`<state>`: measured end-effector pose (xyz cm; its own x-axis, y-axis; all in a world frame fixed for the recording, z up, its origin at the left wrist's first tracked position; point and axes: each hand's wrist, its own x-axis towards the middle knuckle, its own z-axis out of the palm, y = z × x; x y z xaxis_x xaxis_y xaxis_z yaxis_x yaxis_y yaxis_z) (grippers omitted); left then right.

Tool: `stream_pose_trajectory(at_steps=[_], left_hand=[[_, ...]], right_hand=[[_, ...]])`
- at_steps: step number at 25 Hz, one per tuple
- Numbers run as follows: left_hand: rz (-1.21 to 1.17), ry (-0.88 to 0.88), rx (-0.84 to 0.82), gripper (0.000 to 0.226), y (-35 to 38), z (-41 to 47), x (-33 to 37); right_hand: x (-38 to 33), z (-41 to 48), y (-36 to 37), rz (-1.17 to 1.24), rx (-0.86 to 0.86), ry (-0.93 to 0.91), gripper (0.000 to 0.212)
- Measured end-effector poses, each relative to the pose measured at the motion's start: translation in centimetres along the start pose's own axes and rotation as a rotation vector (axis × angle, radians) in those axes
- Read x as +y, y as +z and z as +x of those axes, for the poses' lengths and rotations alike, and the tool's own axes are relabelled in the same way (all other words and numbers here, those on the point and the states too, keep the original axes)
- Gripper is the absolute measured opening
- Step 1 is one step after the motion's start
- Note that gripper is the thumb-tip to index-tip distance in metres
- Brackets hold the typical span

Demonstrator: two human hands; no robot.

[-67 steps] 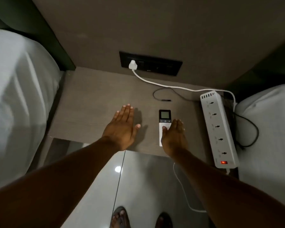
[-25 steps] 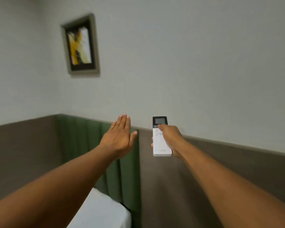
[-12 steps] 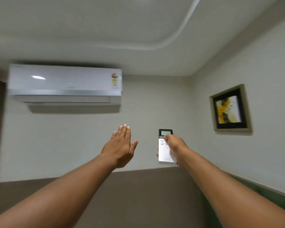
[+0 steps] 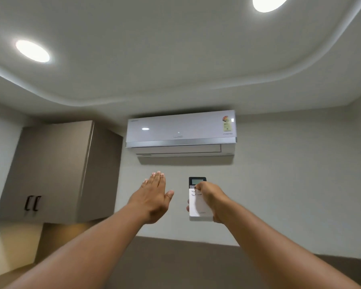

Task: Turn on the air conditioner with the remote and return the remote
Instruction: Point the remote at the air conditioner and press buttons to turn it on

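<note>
A white air conditioner (image 4: 180, 133) hangs high on the wall, straight ahead, its bottom flap closed. My right hand (image 4: 209, 200) holds a white remote (image 4: 198, 207) with a small dark screen at its top, upright and pointed toward the unit. My thumb rests on the buttons just below the screen. My left hand (image 4: 153, 197) floats flat and empty to the left of the remote, fingers together and stretched forward.
A brown wall cabinet (image 4: 56, 172) with two dark handles hangs left of the unit. Two round ceiling lights (image 4: 32, 51) glow above. The lower wall has a dark brown panel (image 4: 175, 263).
I lifted the remote off the bedside table and raised it. My view swung left past the framed picture, so the air conditioner now sits centred above my hands.
</note>
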<state>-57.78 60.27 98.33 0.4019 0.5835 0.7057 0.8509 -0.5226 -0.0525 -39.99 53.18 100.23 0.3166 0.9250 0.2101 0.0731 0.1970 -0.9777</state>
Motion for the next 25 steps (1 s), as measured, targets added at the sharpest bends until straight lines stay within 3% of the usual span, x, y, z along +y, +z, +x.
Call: stream_pose_trajectory(at_steps=[5, 13, 25], left_hand=[[-0.056, -0.001, -0.032, 0.07, 1.3, 0.0, -0.3], [-0.064, 0.024, -0.02, 0.068, 3.4, 2.2, 0.8], [-0.053, 0.076, 0.001, 0.069, 5.1, 4.6, 4.6]], right_hand=[[-0.4, 1.9, 2.4, -0.065, 0.008, -0.072, 0.023], [0.1, 3.6, 0.5, -0.052, 0.08, -0.042, 0.036], [0.4, 4.4, -3.6, -0.058, 0.105, -0.072, 0.026]])
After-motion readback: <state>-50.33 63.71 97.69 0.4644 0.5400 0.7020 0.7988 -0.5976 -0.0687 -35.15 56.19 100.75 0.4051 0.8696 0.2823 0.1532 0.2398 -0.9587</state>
